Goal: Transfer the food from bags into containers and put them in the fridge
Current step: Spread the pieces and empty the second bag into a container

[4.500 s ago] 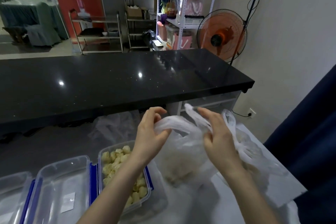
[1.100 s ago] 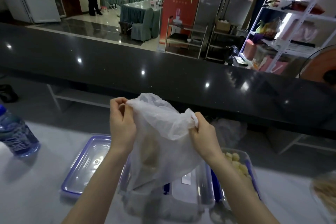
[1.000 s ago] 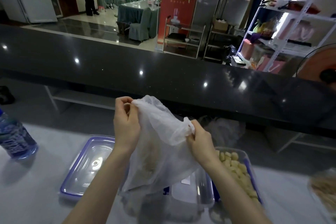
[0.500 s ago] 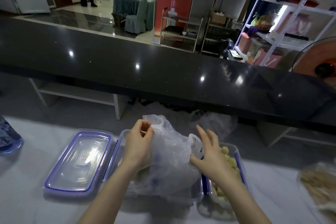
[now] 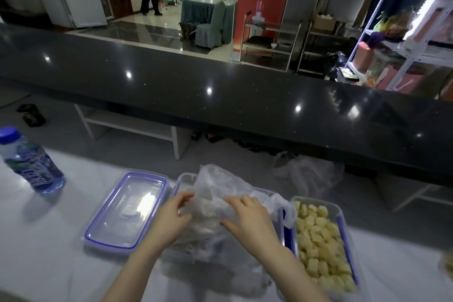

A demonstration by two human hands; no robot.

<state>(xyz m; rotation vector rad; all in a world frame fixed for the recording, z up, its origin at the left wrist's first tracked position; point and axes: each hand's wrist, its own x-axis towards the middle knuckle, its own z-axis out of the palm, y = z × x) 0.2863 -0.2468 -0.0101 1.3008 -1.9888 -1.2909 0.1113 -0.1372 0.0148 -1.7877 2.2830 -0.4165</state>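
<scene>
Right of the middle container [image 5: 182,180], a second container [image 5: 341,220] has already been filled with yellow food pieces [image 5: 318,240]. Over the middle one a bag [image 5: 220,193] is pinched by the left hand [image 5: 171,220] and pressed by the right hand [image 5: 250,220], fingers spread. Emptying, lidding with the lid [image 5: 127,211] lying left of it, and the fridge are judged still to come.
</scene>
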